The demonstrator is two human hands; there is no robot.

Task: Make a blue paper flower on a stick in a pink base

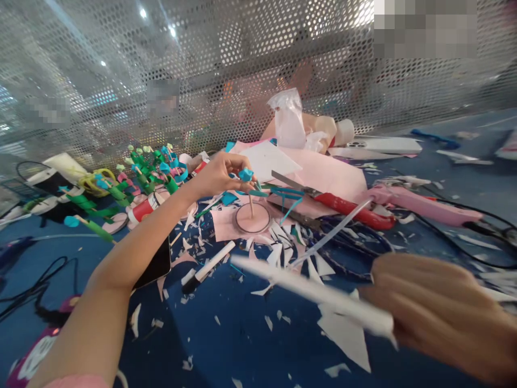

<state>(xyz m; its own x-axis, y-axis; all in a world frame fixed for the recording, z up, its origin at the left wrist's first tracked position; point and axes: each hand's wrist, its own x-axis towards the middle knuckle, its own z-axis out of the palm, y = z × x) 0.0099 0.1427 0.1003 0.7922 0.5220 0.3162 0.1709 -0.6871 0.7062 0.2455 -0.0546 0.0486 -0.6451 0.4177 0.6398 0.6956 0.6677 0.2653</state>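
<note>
My left hand (pixel 221 175) reaches out over the blue table and pinches a small blue paper flower (pixel 245 174) on a thin wooden stick (pixel 251 206) that stands on a round pink base (pixel 252 218). My right hand (pixel 440 311) is close to the camera at the lower right, blurred, with fingers wrapped round a long white stick (pixel 307 290) that points left. Red-handled scissors (pixel 343 205) lie just right of the flower. A pink glue gun (pixel 424 205) lies further right.
Several finished flowers with green stems (pixel 137 178) lie at the left. Pink paper sheets (pixel 323 172), white paper scraps (pixel 278 248), a white marker (pixel 208 267), a black phone (pixel 155 267) and black cables (pixel 464 242) litter the table. A perforated metal screen (pixel 242 70) stands behind.
</note>
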